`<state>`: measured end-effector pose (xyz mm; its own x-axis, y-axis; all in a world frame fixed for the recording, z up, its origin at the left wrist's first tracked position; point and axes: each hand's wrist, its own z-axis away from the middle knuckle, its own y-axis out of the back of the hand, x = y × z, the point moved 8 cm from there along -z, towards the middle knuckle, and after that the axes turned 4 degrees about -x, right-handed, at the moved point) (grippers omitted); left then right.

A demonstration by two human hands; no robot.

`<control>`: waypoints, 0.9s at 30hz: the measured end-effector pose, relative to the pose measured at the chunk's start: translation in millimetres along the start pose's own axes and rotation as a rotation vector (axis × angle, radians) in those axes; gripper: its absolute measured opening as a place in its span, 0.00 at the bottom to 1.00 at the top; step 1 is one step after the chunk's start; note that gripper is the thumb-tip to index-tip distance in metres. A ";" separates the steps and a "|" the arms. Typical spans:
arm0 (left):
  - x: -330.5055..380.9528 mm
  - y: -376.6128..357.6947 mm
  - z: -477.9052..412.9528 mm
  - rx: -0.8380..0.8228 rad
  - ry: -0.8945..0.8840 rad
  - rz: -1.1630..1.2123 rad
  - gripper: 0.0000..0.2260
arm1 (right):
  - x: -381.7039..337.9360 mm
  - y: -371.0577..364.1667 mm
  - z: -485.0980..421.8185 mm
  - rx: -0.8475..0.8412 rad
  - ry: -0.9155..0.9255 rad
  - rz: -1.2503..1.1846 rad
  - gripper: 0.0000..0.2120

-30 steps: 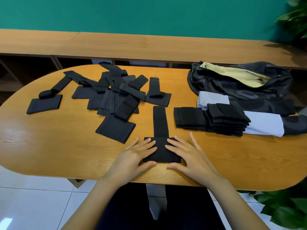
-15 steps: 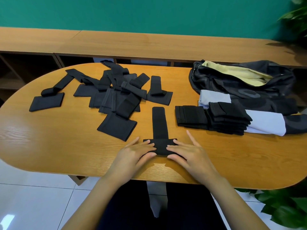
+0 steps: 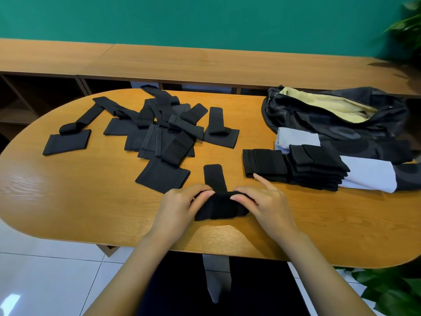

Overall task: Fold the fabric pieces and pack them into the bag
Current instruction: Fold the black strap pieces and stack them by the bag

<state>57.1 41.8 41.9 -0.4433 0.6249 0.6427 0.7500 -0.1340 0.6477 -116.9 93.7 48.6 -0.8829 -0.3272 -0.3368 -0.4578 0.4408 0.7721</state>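
- Beneath a teal wall [image 3: 205, 19], we work at a wooden oval tabletop [image 3: 68, 201].
- Our left hand [image 3: 180, 206] and right hand [image 3: 266, 206] both grasp a black T-shaped fabric piece [image 3: 218, 209] near the front edge, fingers curled over its bunched wide end.
- Folded black fabric pieces [image 3: 296, 165] sit stacked just beside the open dark patterned bag [image 3: 341, 126] at right.
- Unfolded black fabric pieces [image 3: 164, 135] lie scattered at left.

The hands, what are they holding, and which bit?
Left hand and right hand both grip one black fabric piece by its wide near end, one each side.
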 end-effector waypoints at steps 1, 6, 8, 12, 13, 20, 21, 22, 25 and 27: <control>-1.6 1.2 -2.9 0.021 0.016 0.003 0.15 | 1.4 -0.7 -4.4 0.013 -0.009 0.004 0.26; -11.9 5.1 -18.2 0.101 0.123 -0.075 0.13 | 9.6 -12.2 -23.2 0.016 -0.030 0.057 0.18; -17.1 3.6 -23.0 0.109 0.147 -0.157 0.12 | 13.9 -18.8 -27.6 -0.003 -0.036 0.098 0.16; -28.3 -3.5 -29.2 0.100 0.154 -0.242 0.09 | 18.0 -29.6 -31.7 -0.046 -0.021 0.200 0.16; -30.7 -6.4 -30.2 0.083 0.149 -0.262 0.10 | 17.8 -31.9 -31.8 -0.067 -0.015 0.215 0.16; -25.0 -30.8 -17.1 -0.118 0.004 -0.330 0.22 | 7.4 -43.6 -11.3 -0.308 -0.002 0.241 0.23; -24.6 -34.8 -12.0 -0.153 -0.014 -0.335 0.23 | 6.8 -46.9 -5.7 -0.359 0.003 0.249 0.25; -24.7 -38.2 -6.9 -0.188 -0.024 -0.339 0.23 | 7.1 -51.1 0.0 -0.416 0.007 0.260 0.27; -29.9 -44.7 4.4 -0.259 -0.013 -0.355 0.25 | 11.8 -64.1 14.7 -0.556 0.014 0.285 0.30; -31.1 -46.0 6.8 -0.278 -0.005 -0.361 0.25 | 14.8 -67.4 18.9 -0.586 0.015 0.286 0.31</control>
<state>39.7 33.8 -10.6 -0.6495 0.6731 0.3536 0.3873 -0.1073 0.9157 -101.1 74.9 -18.6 -0.9581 -0.2777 -0.0702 -0.0686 -0.0154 0.9975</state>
